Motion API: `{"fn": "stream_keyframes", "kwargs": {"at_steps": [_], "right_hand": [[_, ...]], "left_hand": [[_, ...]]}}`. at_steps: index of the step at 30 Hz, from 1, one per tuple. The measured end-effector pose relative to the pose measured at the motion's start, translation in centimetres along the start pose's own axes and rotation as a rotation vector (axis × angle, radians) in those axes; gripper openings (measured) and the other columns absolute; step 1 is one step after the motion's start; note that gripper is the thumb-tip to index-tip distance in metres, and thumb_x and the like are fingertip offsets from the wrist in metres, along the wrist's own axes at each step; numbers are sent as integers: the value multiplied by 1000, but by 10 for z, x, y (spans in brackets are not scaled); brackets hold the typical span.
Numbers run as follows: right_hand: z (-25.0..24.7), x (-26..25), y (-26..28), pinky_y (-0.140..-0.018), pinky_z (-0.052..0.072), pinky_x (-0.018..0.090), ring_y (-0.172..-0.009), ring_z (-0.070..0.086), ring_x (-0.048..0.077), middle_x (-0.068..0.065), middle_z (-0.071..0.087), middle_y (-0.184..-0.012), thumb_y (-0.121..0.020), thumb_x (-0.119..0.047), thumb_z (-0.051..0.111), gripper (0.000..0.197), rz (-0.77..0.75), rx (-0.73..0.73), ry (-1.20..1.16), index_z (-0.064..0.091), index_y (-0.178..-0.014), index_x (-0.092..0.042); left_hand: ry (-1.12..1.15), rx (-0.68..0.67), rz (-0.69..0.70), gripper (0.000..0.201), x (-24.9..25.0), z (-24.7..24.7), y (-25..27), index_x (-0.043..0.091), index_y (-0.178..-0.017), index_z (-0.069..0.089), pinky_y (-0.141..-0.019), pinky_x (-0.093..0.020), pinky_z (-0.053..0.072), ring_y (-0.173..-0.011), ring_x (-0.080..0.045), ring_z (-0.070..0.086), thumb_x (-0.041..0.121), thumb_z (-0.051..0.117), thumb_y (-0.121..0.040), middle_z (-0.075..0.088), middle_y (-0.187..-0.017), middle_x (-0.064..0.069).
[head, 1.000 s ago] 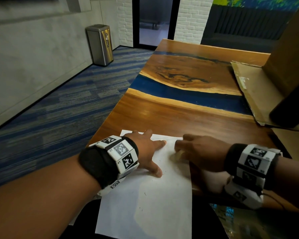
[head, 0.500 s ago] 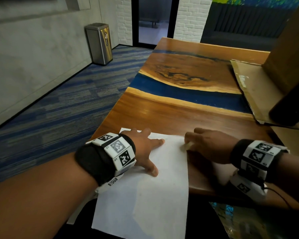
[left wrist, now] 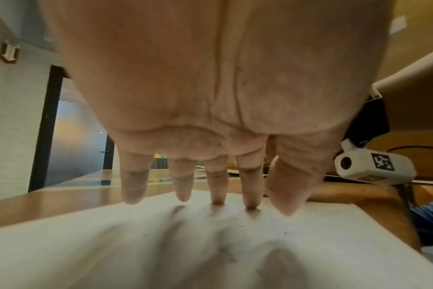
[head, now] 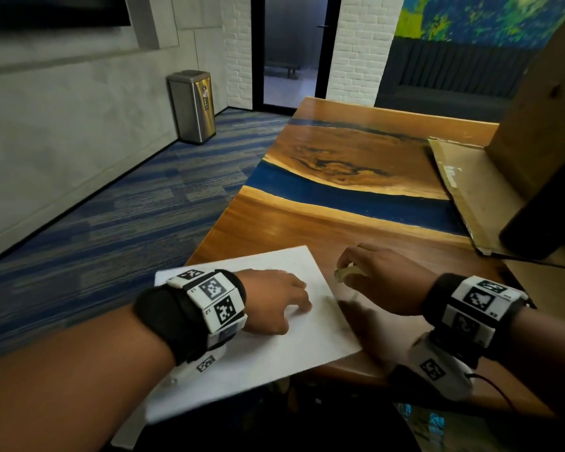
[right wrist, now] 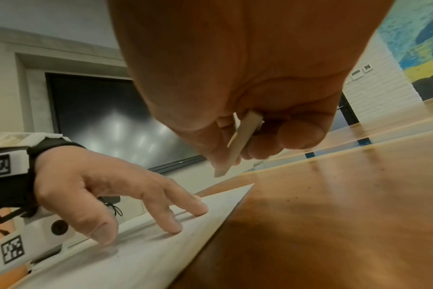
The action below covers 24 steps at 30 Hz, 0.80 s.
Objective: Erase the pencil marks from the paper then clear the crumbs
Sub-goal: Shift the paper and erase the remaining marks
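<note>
- Worktop (head: 323,223) of glossy wood with a blue band across it is the largest thing we see; folded cardboard (head: 470,197) lies on its far right part.
- Paper (head: 274,353), a white sheet, lies skewed at the near edge of the worktop, its near left part hanging out over the edge. In the left wrist view we make out a few small dark specks (left wrist: 240,225) on the sheet; we cannot tell whether they are crumbs or marks.
- Our left hand (head: 274,301) is spread on the paper, fingers fairly straight and apart, fingertips (right wrist: 173,227) and thumb pressing down on the sheet; it holds nothing.
- Our right hand (head: 382,278) hovers above the bare wood just beside the paper's right edge, its fingers curled in a pinch.
- Eraser (right wrist: 237,144), a pale flat wedge, is gripped between the thumb and fingers of that right hand; its narrow tip points down, clear of both paper and worktop.
</note>
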State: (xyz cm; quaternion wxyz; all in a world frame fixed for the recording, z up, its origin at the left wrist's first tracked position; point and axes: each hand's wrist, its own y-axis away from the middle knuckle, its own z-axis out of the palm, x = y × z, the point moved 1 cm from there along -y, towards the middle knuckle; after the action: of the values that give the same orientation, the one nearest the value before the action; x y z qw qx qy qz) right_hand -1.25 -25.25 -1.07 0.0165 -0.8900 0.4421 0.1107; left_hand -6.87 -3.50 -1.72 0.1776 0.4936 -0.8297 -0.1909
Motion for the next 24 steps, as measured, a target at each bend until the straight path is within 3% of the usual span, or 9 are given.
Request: {"fn": "stream_keyframes", "kwargs": {"at_steps": [2, 4, 6, 9, 14, 18, 22, 24], "right_hand": [[0, 0, 0, -87, 47, 27, -99, 52, 13, -7, 57, -116, -99, -31, 55, 20, 17, -28, -8, 57, -118, -29], [0, -2, 1, -89, 48, 27, -100, 53, 13, -7, 56, -116, -98, -27, 56, 21, 23, -67, -9, 57, -119, -28], [1, -2, 2, -89, 47, 26, -101, 52, 13, -7, 56, -115, -98, -25, 57, 21, 22, -85, -4, 58, -119, -27], [0, -2, 1, -87, 45, 25, -100, 52, 12, -7, 57, -113, -97, -23, 56, 20, 24, -100, -16, 59, -117, -26], [5, -13, -7, -70, 38, 15, -87, 51, 7, -8, 57, -110, -98, -21, 55, 20, -15, -139, -68, 60, -117, -24], [15, -28, -14, -82, 47, 29, -98, 55, 15, -3, 62, -119, -98, -25, 55, 22, -110, -229, -59, 58, -119, -28], [18, -32, -27, -77, 46, 29, -95, 56, 16, 0, 64, -119, -99, -27, 55, 24, -33, -230, -62, 53, -123, -27], [20, -37, -27, -81, 50, 31, -97, 57, 18, 2, 64, -117, -99, -27, 55, 22, -17, -216, -52, 52, -121, -26]], "left_hand": [[68, 54, 22, 47, -4, 3, 1, 35, -144, 50, -118, -44, 32, -150, -18, 28, 32, 56, -97, 29, -164, 8], [120, 125, -39, 49, -10, 7, 3, 37, -144, 48, -119, -45, 31, -150, -17, 26, 45, 58, -97, 23, -166, 9], [115, 174, -160, 70, -18, 12, 5, 40, -152, 36, -117, -47, 32, -150, -21, 23, 63, 60, -90, 17, -166, 7], [94, 116, -254, 95, -27, 20, 5, 43, -158, 20, -117, -48, 31, -150, -24, 20, 77, 61, -79, 14, -165, 4], [85, 47, -231, 111, -25, 20, 4, 43, -160, 9, -122, -49, 22, -156, -22, 7, 84, 63, -72, 1, -170, 7], [56, 44, -206, 118, -26, 22, 2, 43, -160, 4, -124, -53, 10, -157, -19, -3, 86, 64, -69, -7, -171, 7], [39, 22, -211, 121, -31, 27, -1, 45, -159, -3, -122, -62, 10, -157, -21, -12, 89, 62, -67, -16, -170, 9], [44, 19, -218, 123, -32, 27, -4, 46, -159, -5, -121, -64, 11, -157, -22, -14, 90, 61, -65, -19, -170, 9]]}}
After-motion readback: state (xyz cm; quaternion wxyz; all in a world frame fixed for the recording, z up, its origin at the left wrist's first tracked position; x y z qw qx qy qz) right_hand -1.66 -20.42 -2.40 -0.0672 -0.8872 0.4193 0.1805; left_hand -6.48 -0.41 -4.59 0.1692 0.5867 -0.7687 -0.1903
